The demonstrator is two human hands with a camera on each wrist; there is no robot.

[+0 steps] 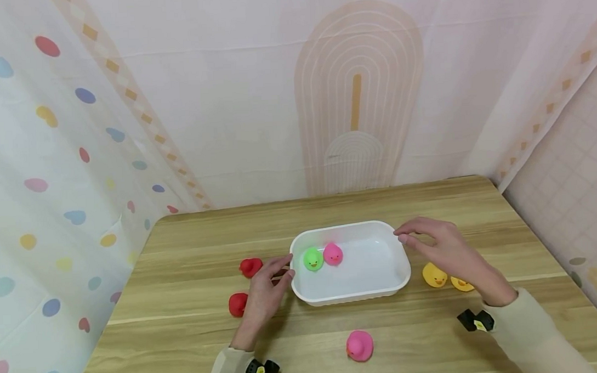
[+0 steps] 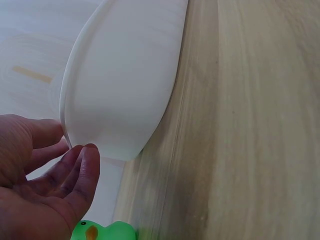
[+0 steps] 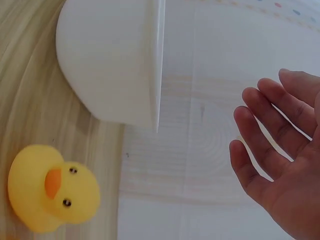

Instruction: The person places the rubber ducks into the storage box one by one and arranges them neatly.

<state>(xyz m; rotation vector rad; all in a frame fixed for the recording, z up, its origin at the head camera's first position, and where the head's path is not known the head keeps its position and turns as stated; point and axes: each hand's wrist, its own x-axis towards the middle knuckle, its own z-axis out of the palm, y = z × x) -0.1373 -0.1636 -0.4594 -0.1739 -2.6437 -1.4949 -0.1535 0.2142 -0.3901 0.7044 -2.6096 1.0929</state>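
A white plastic tub [image 1: 351,294] stands on the wooden table, with a green rubber duck [image 1: 313,259] and a pink rubber duck [image 1: 333,254] inside at its left. At the tub's left end my left hand [image 1: 268,292] holds the rim between thumb and fingers, as the left wrist view shows best. My right hand [image 1: 441,244] is by the tub's right end; in the right wrist view its fingers are spread and apart from the rim. Near it sit two yellow rubber ducks [image 1: 434,275], one partly hidden by the forearm.
Two red rubber ducks [image 1: 251,267] lie left of the tub, beside my left hand. Another pink rubber duck [image 1: 359,346] lies in front of the tub. A green duck [image 2: 105,231] shows at the left wrist view's lower edge. A patterned curtain [image 1: 237,117] hangs behind the table.
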